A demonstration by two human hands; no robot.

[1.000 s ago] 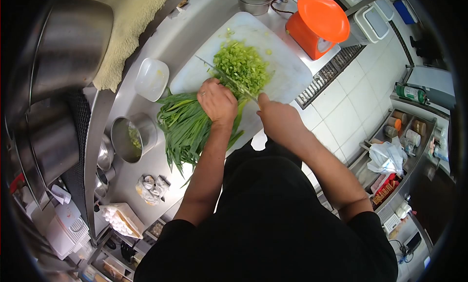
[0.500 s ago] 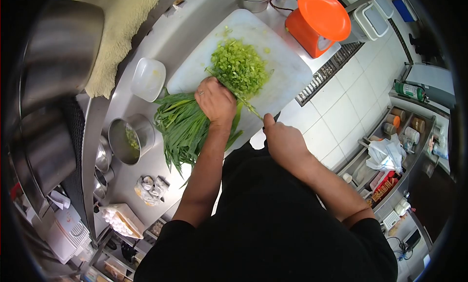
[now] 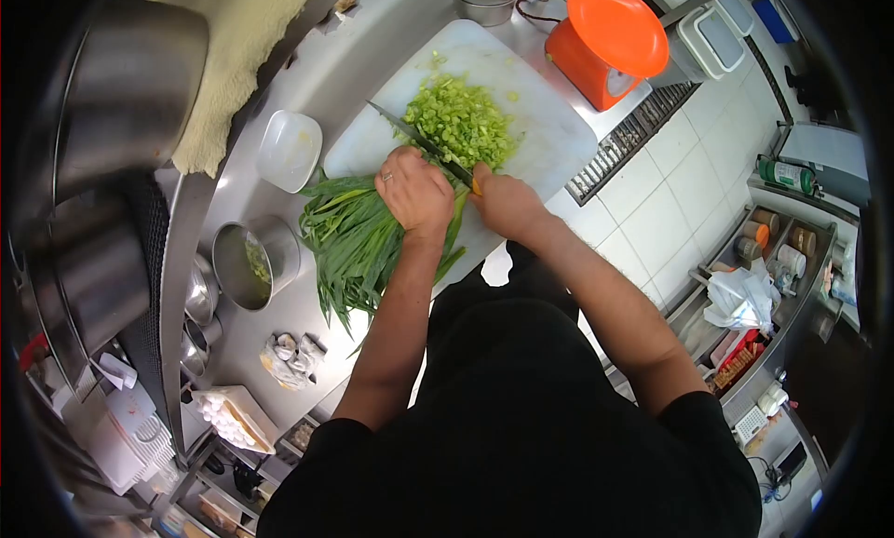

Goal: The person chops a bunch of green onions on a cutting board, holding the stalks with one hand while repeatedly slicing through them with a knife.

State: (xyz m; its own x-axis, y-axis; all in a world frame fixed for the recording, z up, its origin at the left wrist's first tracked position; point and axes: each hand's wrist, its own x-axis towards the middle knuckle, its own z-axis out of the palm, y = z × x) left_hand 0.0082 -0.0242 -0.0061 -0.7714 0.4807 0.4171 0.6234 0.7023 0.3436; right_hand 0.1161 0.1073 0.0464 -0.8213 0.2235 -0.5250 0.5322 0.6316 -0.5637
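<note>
The person wears a plain black shirt [image 3: 521,417] of matte cloth, loose over the chest and shoulders. It has short sleeves. The left sleeve [image 3: 321,450] ends above the elbow, and the right sleeve [image 3: 712,426] ends at about the same height on the other arm. Beyond the shirt's sleeves both arms are bare down to the wrists. The left hand [image 3: 414,192], well away from the shirt, has a thin pale ring [image 3: 388,177] on one finger. The right hand [image 3: 503,206] is bare on the side that shows.
</note>
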